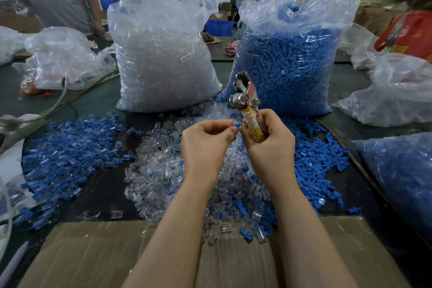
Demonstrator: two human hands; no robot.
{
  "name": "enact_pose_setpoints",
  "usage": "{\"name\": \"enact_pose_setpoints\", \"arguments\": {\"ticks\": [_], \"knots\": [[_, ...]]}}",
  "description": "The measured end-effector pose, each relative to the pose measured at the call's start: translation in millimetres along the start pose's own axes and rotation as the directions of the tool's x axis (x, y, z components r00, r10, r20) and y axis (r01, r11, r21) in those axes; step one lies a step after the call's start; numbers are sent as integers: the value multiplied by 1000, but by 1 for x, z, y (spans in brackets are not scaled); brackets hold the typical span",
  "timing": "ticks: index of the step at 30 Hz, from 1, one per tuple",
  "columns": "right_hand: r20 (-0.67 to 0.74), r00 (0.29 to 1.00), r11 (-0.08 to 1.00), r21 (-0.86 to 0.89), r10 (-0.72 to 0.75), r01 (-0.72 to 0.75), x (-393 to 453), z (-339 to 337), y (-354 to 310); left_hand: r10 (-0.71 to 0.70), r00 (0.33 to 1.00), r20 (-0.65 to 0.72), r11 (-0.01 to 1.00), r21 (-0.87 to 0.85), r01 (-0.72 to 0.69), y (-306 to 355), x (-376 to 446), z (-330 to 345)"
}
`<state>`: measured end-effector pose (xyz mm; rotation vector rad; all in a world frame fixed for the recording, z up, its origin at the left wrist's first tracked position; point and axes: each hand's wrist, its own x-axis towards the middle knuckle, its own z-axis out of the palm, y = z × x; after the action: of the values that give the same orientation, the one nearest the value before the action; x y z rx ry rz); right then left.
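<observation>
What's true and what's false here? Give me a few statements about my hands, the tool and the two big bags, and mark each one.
1. The right hand grips the tool by its yellowish handle, metal head up. True.
2. The left hand pinches a red piece. False: it pinches a small blue piece.
3. The labelled bag holds blue parts. False: its parts are clear.
4. The bag behind the tool is full of blue parts. True.
</observation>
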<state>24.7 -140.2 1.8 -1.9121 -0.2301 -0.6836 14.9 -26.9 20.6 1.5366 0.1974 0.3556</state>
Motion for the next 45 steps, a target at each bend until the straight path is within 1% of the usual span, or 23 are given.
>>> {"name": "enact_pose_setpoints", "arguments": {"ticks": [4,8,11,16,20,22,25,28,31,36,38,45], "knots": [[-2,1000,1000,-22,-1,1,1,-1,0,28,999,17,999,33,-28,0,0,-1],[50,999,1000,-12,10,-10,2,-3,1,76,997,23,992,96,-77,-1,1,-1],[91,996,999,-27,22,-20,3,-3,1,98,995,22,989,106,-100,-3,2,-2],[117,992,999,-6,41,-41,4,-3,3,131,991,23,983,124,-133,-7,4,-2],[152,986,997,30,67,-72,5,-4,2,112,994,11,990,85,-112,-10,6,-2],[188,977,991,65,103,-117,6,-6,1,89,996,5,995,51,-89,-11,8,-3],[267,945,980,24,186,-199,9,-12,3,68,998,3,998,-14,-68,-11,10,-6],[350,896,959,-21,273,-284,10,-18,7,71,997,3,993,-94,-70,-10,11,-8],[435,844,943,-45,315,-329,10,-22,8,92,996,-5,987,-129,-92,-10,12,-10],[559,759,939,-135,336,-316,10,-25,10,117,993,-19,981,-157,-118,-10,14,-12],[588,732,935,-143,344,-324,11,-25,9,122,992,-16,978,-166,-123,-10,15,-14],[627,706,938,-127,329,-324,11,-27,5,120,993,7,976,-184,-117,-8,17,-18]]}}
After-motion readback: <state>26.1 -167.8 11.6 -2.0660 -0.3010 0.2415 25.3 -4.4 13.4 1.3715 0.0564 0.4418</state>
